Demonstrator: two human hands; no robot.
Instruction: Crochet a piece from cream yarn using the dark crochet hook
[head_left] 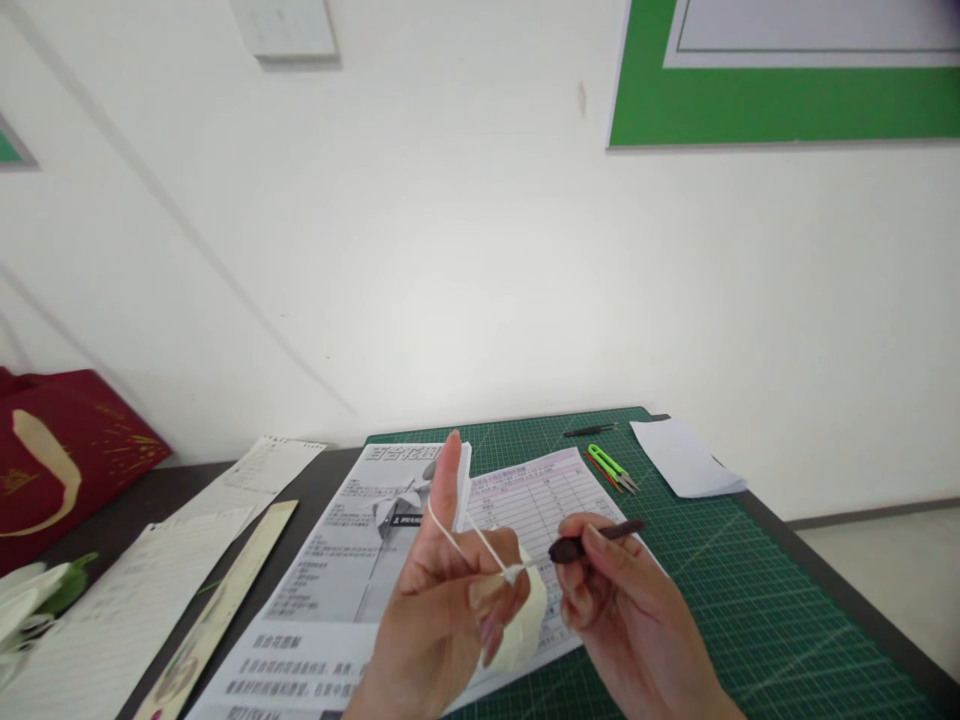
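My left hand (442, 610) has its index finger raised, with white yarn (487, 540) looped over it. Its thumb and other fingers pinch a small knot of the yarn (511, 574). My right hand (630, 610) is closed on a crochet hook (574, 549) with a dark brown handle, whose thin metal shaft points left and meets the yarn at the pinch. Partly hidden behind my left hand is a pale cream piece (525, 625), perhaps yarn; I cannot make out its kind.
Printed sheets (322, 570) and a ruled form (540, 490) lie on a green cutting mat (720, 590). Green thread snips (611, 467) and a dark slim tool (589, 431) lie behind. White paper (686, 455) is at right; a ruler (225, 610), notepaper (142, 590) and red bag (75, 440) at left.
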